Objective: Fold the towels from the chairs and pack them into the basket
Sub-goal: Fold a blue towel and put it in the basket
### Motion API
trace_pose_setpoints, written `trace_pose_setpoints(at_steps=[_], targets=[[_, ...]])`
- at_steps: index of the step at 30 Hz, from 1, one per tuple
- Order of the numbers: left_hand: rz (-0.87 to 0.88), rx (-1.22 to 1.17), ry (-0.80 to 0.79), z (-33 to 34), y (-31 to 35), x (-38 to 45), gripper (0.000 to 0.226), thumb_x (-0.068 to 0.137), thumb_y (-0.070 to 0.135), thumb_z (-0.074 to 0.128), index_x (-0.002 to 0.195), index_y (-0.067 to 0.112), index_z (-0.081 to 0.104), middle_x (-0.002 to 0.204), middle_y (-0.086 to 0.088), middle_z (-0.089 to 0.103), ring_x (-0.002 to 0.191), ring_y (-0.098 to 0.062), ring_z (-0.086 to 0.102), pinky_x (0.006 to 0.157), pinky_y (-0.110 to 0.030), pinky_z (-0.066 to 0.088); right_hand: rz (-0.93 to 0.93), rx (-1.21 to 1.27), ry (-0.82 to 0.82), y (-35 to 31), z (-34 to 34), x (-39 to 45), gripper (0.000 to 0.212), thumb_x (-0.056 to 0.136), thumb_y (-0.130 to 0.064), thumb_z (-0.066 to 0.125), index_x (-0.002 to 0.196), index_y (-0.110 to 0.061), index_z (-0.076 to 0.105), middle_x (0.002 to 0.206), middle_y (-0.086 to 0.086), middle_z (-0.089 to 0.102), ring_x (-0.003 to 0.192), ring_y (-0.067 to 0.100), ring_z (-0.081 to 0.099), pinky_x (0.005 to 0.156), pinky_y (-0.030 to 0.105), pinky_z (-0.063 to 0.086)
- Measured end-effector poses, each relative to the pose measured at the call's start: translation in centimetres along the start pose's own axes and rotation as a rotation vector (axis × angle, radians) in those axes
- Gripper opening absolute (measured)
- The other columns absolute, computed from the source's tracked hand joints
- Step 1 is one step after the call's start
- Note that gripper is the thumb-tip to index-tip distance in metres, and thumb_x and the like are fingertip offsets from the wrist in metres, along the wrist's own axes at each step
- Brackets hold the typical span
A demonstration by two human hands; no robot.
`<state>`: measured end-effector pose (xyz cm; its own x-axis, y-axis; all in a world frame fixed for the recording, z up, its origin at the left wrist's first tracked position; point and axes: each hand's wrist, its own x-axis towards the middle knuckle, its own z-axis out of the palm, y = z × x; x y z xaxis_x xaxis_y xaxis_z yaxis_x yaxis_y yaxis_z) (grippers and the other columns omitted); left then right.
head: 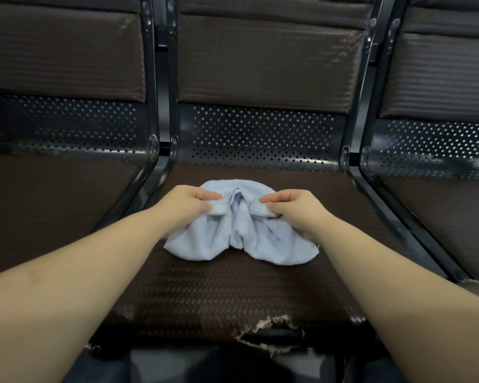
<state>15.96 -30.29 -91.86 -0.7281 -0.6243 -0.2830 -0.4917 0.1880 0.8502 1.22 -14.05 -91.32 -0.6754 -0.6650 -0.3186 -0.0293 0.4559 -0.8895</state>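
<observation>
A small pale blue towel (241,236) lies bunched on the dark brown seat of the middle chair (219,294). My left hand (187,204) pinches the towel's hemmed edge on the left side, thumb on top. My right hand (293,207) pinches the same edge on the right side. Between the two hands the cloth sags into a deep fold, and its two lower lobes rest on the seat. No basket is in view.
The chair is one of a row with perforated metal backs; a seat (47,200) stands to the left and another seat (451,214) to the right, parted by dark metal frames (161,167). The middle seat's front edge is torn (271,327).
</observation>
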Motion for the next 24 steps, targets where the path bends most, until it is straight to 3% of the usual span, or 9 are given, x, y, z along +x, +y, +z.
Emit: trace_pose_setpoints(at_steps=[3,6,8,11,13,15,17,20,24], targets=[[-0.038,0.019,-0.004,-1.6,-0.9,-2.1,0.031,0.088,0.0,0.058,0.106,0.022,0.071,0.135,-0.003,0.055,0.126,-0.016,0.047,0.098,-0.023,0.035,0.04,-0.013,-0.017,0.3,-1.0,-1.7,0.017,0.086,-0.005,0.065,0.081,-0.018,0.074,0.095,0.002,0.07,0.094,0.016,0.064,0.083,0.027,0.053],[-0.103,-0.014,0.017,-3.5,-2.0,-4.5,0.026,0.088,-0.001,0.059,0.097,0.019,0.072,0.13,-0.007,0.058,0.122,-0.019,0.05,0.099,-0.025,0.037,0.112,-0.094,-0.07,0.6,-2.1,-3.6,0.019,0.086,-0.003,0.064,0.079,-0.018,0.074,0.096,0.003,0.07,0.094,0.019,0.063,0.081,0.029,0.053],[-0.165,-0.074,0.016,-4.6,-2.6,-6.3,0.029,0.088,-0.003,0.058,0.084,0.022,0.072,0.122,-0.008,0.064,0.113,-0.021,0.057,0.097,-0.03,0.043,0.16,-0.097,-0.13,0.6,-2.6,-5.0,0.019,0.086,-0.001,0.063,0.081,-0.015,0.074,0.092,0.007,0.07,0.089,0.021,0.064,0.078,0.03,0.054],[-0.249,-0.193,-0.097,-5.8,-3.2,-9.2,0.043,0.088,-0.008,0.053,0.065,0.019,0.078,0.096,-0.006,0.074,0.083,-0.018,0.071,0.075,-0.029,0.054,0.251,-0.076,-0.257,0.2,-3.1,-7.3,0.012,0.086,-0.001,0.064,0.085,-0.009,0.073,0.085,0.009,0.072,0.078,0.021,0.067,0.066,0.028,0.055],[-0.296,-0.22,-0.198,-6.6,-3.6,-10.8,0.039,0.087,-0.009,0.053,0.069,0.014,0.08,0.096,-0.01,0.074,0.084,-0.02,0.071,0.079,-0.032,0.053,0.293,-0.116,-0.356,0.1,-3.5,-8.9,0.01,0.085,-0.003,0.064,0.089,-0.006,0.073,0.085,0.009,0.072,0.076,0.02,0.067,0.064,0.027,0.055],[-0.342,-0.202,-0.306,-7.4,-3.9,-12.3,0.025,0.079,-0.008,0.059,0.083,0.008,0.079,0.105,-0.015,0.072,0.099,-0.026,0.067,0.092,-0.037,0.048,0.318,-0.16,-0.426,0.2,-4.0,-10.1,0.015,0.088,-0.001,0.06,0.087,-0.007,0.074,0.086,0.009,0.073,0.082,0.022,0.066,0.079,0.033,0.056],[-0.381,-0.148,-0.444,-7.9,-4.2,-13.5,0.03,0.07,-0.005,0.066,0.097,0.002,0.075,0.11,-0.018,0.069,0.104,-0.028,0.065,0.096,-0.037,0.046,0.352,-0.192,-0.486,0.4,-4.3,-11.2,0.022,0.089,-0.001,0.059,0.081,-0.01,0.077,0.088,0.009,0.072,0.087,0.024,0.063,0.094,0.04,0.047],[-0.418,-0.048,-0.622,-7.6,-4.3,-15.1,0.035,0.066,-0.001,0.067,0.101,-0.002,0.073,0.104,-0.018,0.071,0.095,-0.024,0.068,0.088,-0.032,0.049,0.411,-0.253,-0.615,0.8,-4.2,-12.9,0.023,0.086,-0.002,0.06,0.078,-0.013,0.078,0.084,0.008,0.072,0.076,0.019,0.066,0.079,0.034,0.053],[-0.458,0.102,-0.759,-7.2,-4.2,-16.5,0.038,0.071,0.008,0.065,0.108,0.0,0.071,0.111,-0.017,0.069,0.106,-0.027,0.064,0.099,-0.04,0.047,0.498,-0.365,-0.744,1.2,-3.9,-14.7,0.027,0.089,0.0,0.055,0.081,-0.012,0.077,0.077,0.007,0.072,0.066,0.016,0.068,0.061,0.029,0.057]])
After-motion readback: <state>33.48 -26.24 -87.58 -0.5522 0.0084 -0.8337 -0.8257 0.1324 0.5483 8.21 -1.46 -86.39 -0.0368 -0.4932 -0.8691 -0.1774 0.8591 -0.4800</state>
